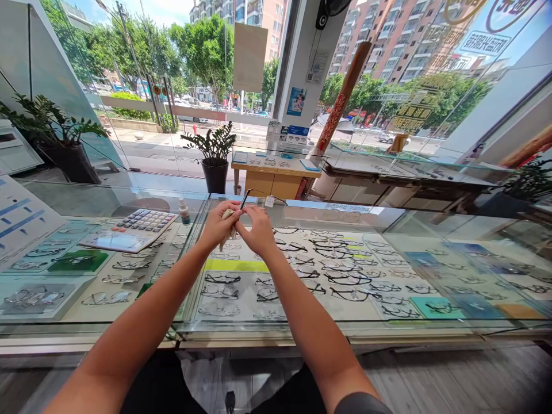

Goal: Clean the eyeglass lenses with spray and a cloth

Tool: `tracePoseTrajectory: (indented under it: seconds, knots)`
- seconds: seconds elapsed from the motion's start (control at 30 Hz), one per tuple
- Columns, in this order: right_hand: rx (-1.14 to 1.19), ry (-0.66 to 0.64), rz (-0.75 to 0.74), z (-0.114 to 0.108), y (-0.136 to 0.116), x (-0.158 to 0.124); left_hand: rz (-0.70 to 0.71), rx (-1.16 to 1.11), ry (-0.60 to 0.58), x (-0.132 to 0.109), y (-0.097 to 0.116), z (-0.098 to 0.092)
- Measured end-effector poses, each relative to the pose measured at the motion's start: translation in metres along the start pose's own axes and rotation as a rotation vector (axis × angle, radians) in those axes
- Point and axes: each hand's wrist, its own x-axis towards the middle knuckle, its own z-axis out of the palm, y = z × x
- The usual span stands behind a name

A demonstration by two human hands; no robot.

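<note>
Over the glass counter, my two hands meet close together. My left hand [219, 223] is closed around a crumpled beige cloth [227, 214], whose end hangs below the fingers. My right hand [259, 231] has its fingers closed on a pair of eyeglasses [246, 198], beside the left fingertips. One dark temple of the glasses points up and away, and a small white tag [269, 201] dangles at the other side. Most of the frame and the lenses are hidden by my fingers.
Rows of eyeglasses [340, 264] lie inside the glass display counter [276, 329]. On its top, to the left, are a calculator [144, 223], a small spray bottle [184, 211] and a printed sheet [23, 221]. Potted plants [214, 152] stand beyond, near the window.
</note>
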Motion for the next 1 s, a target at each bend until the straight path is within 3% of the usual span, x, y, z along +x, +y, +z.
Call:
tracePoseTrajectory:
  seconds: [0.37, 0.6, 0.77, 1.0]
  knots:
    - [0.183, -0.038, -0.002, 0.008, 0.011, 0.000, -0.241, -0.162, -0.028, 0.003, 0.008, -0.004]
    - [0.235, 0.075, 0.059, 0.003, 0.011, 0.002, -0.474, -0.187, -0.071, 0.006, 0.017, -0.012]
    - [0.199, 0.150, 0.067, -0.001, 0.012, 0.002, -0.669, -0.153, -0.166, 0.008, 0.009, -0.018]
    - [0.177, 0.189, 0.048, -0.003, 0.013, 0.003, -0.721, -0.165, -0.173, 0.005, -0.005, -0.020]
